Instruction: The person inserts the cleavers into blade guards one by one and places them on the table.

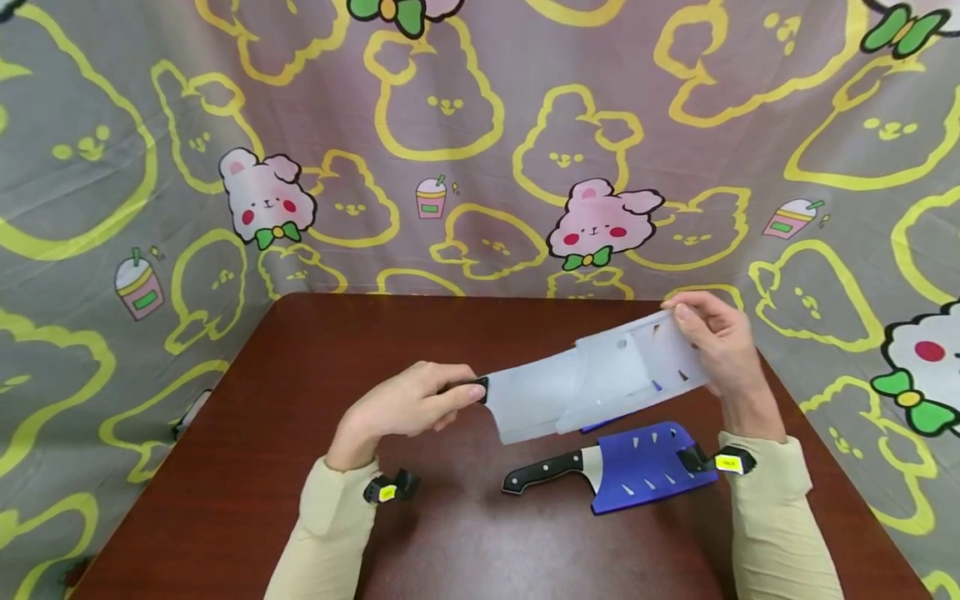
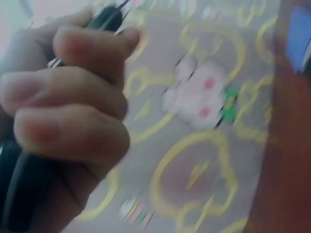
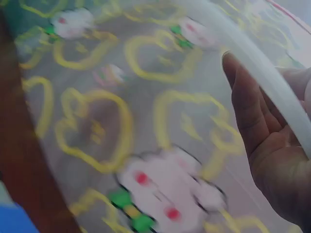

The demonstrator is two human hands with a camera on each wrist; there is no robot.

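Note:
My left hand (image 1: 408, 400) grips the black handle (image 2: 22, 189) of a cleaver, fingers curled round it in the left wrist view. The cleaver's broad pale blade (image 1: 532, 392) points right, held above the table. Its front part sits inside a translucent white blade sheath (image 1: 607, 379) with small slots; the rear of the blade is bare. My right hand (image 1: 726, 346) pinches the sheath's far end between thumb and fingers. In the right wrist view, the white sheath edge (image 3: 265, 70) runs across that hand (image 3: 272, 160).
Below the held cleaver lies a second knife with a black riveted handle (image 1: 543, 472), its blade in a slotted blue sheath (image 1: 637, 475). A sliver of another blue thing (image 1: 602, 424) shows under the white sheath. The dark red-brown table (image 1: 360, 333) ends at a patterned curtain (image 1: 465, 250).

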